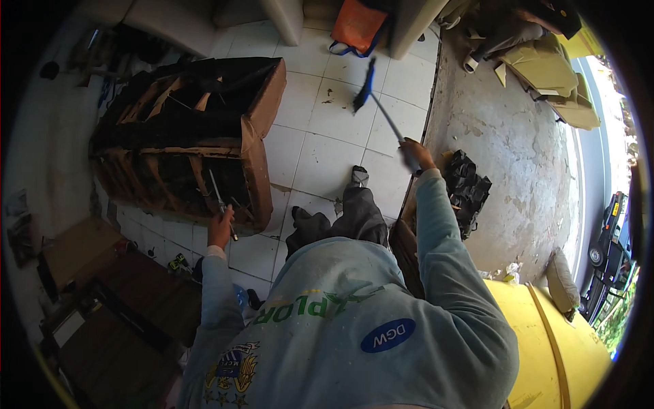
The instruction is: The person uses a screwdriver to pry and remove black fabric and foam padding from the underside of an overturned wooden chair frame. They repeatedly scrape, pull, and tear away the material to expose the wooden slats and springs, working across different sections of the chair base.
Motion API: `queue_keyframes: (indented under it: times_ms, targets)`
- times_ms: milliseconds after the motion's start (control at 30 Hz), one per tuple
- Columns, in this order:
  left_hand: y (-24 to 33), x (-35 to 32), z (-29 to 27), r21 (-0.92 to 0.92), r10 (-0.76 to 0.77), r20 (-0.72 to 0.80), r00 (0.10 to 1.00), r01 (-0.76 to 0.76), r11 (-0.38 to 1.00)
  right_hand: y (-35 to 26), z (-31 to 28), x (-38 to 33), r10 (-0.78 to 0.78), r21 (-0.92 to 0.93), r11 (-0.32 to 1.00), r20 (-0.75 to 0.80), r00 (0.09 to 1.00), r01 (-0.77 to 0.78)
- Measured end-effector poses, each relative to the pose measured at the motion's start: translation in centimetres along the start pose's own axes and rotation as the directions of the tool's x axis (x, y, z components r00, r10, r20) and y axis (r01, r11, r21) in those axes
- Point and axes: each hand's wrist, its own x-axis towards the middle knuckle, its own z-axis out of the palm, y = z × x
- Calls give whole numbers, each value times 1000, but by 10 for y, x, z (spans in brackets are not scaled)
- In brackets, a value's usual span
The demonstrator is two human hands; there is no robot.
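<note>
My right hand (417, 155) is closed round the grey shaft of a long-handled tool (387, 117), held out ahead over the tiles. Its blue and black head (366, 87) is at the far end; whether this is a brush or a hammer I cannot tell. My left hand (220, 228) grips a slim metal rod-shaped tool (216, 187), its thin end pointing away from me. Beside that hand lies an overturned sofa frame (255, 140) with brown covering, bare wooden slats and torn black lining. The rod overlaps its near open side in view; contact is unclear.
White floor tiles (317, 163) lie round my feet, bordered on the right by worn concrete (504, 177). A black bundle (465, 191) rests there, near my right arm. An orange bag (357, 26) lies far ahead. Yellow padding (528, 327) stands behind right, dark wooden pieces (116, 341) at left.
</note>
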Motion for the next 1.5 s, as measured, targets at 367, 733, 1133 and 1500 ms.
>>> queue_keyframes:
  times_ms: [367, 733, 1133, 1500]
  targets:
    - [-155, -66, 203, 156, -117, 620, 776, 24, 987, -12, -327, -75, -360, -643, 765, -380, 852, 37]
    - [-172, 52, 83, -88, -209, 188, 960, 228, 970, 291, -232, -261, 57, -928, 147, -336, 940, -341]
    - [-36, 45, 75, -672, 322, 375, 869, 15, 740, 198, -59, -168, 63, -761, -483, 463, 884, 433]
    - [62, -11, 42, -593, 611, 264, 747, -374, 713, 107, 340, -135, 103, -712, 301, 686, 720, 635]
